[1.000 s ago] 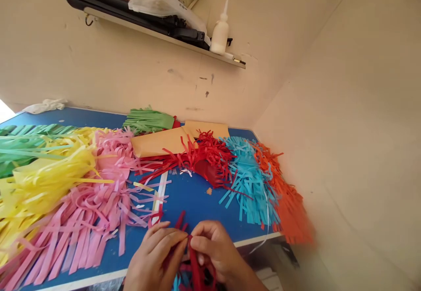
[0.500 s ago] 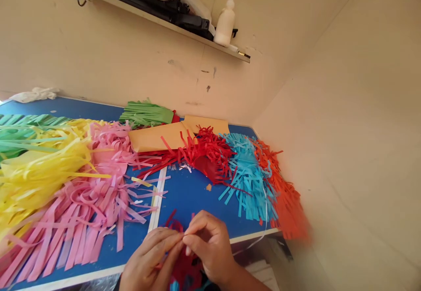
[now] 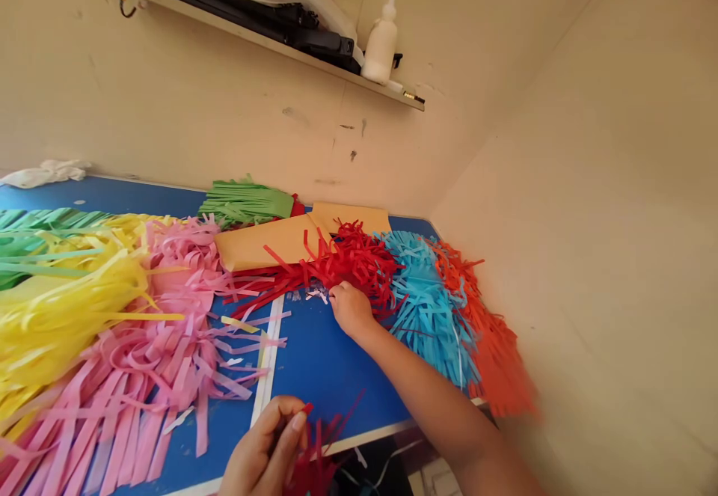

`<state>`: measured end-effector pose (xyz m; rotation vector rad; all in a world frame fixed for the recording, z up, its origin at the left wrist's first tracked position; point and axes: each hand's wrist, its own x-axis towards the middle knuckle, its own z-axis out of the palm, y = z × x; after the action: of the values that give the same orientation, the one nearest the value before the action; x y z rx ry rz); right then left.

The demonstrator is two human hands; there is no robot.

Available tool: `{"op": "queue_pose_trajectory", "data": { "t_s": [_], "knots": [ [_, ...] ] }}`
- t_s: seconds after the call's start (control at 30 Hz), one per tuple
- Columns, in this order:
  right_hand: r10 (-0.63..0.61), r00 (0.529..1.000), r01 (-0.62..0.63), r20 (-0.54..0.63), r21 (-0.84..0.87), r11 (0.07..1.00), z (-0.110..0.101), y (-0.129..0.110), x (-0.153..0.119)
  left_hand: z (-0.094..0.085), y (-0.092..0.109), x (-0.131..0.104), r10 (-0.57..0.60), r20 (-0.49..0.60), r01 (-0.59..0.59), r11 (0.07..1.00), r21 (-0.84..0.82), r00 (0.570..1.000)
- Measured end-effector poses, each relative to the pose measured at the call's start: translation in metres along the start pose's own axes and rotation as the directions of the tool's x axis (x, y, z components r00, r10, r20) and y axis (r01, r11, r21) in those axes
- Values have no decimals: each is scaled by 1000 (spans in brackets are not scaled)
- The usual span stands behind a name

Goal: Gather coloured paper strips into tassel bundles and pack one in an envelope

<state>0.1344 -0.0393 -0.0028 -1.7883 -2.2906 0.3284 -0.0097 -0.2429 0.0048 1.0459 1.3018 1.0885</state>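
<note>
My left hand (image 3: 269, 447), low in the view, pinches the end of a strip of red fringed paper (image 3: 317, 447) between thumb and fingers. The red fringe hangs down beside it, over the front edge of the table. Out on the table, my right hand (image 3: 352, 309) reaches forward with its fingers bunched together. Its fingertips are at a small scatter of clear and white scraps (image 3: 317, 294); whatever is between them is too small to make out. Just behind this hand lies a heap of red fringed paper (image 3: 367, 256).
Pink fringe (image 3: 129, 376), yellow fringe (image 3: 72, 301) and green fringe (image 3: 244, 202) cover the left of the blue table (image 3: 314, 365). Blue fringe (image 3: 423, 298) and orange fringe (image 3: 502, 361) lie right. A tan folded sheet (image 3: 269, 243) sits behind. A shelf (image 3: 269, 43) holds a white bottle (image 3: 380, 51).
My right hand has left my left hand and moved up and forward to the scraps by the red heap. My left hand has stayed low, still pinching the red paper.
</note>
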Motion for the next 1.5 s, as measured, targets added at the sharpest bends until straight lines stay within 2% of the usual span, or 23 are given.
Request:
{"op": "queue_pose_trajectory", "data": {
  "t_s": [0.1,0.17,0.23,0.3,0.4,0.5,0.63,0.93,1.03,1.13,1.27,1.33,1.37,1.43,1.5],
  "knots": [
    [-2,1000,2,15,-4,1000,-14,-9,-17,-8,-1,11,110,-14,-105,974,201,994],
    [-37,999,36,29,23,999,-27,-17,-47,-12,0,15,174,-50,-154,950,273,983],
    [-122,991,114,63,113,987,-37,-25,-87,-14,3,15,236,-56,-205,922,328,970],
    [-194,978,159,71,339,927,-42,-31,-126,-13,5,14,317,-30,-283,881,378,948],
    [-138,990,91,26,628,773,-42,-32,-161,-9,10,11,452,14,-413,801,433,892],
    [-72,997,35,21,722,691,-40,-26,-171,-3,18,9,525,65,-490,733,472,848],
    [-55,998,41,-6,756,654,-42,-18,-173,1,27,7,559,126,-540,680,496,819],
    [-62,997,70,-38,720,691,-48,-15,-182,3,27,8,588,229,-603,587,540,776],
    [-68,997,75,-38,706,704,-52,-16,-181,2,28,8,602,286,-640,527,559,746],
    [-96,994,109,-55,668,736,-54,-15,-181,2,32,8,656,332,-688,406,602,677],
    [-122,991,128,-47,528,839,-51,-16,-184,5,39,7,695,524,-764,57,642,492],
    [-131,991,128,-28,484,866,-50,-16,-186,7,40,5,672,601,-772,-67,632,433],
    [-136,991,126,-15,492,862,-50,-16,-186,8,40,4,663,612,-773,-78,630,431],
    [-135,990,93,29,579,810,-53,-15,-186,9,39,3,657,585,-779,4,627,475],
    [-132,990,56,57,690,721,-57,-14,-186,8,38,2,646,497,-760,208,616,579]
  ]
}}
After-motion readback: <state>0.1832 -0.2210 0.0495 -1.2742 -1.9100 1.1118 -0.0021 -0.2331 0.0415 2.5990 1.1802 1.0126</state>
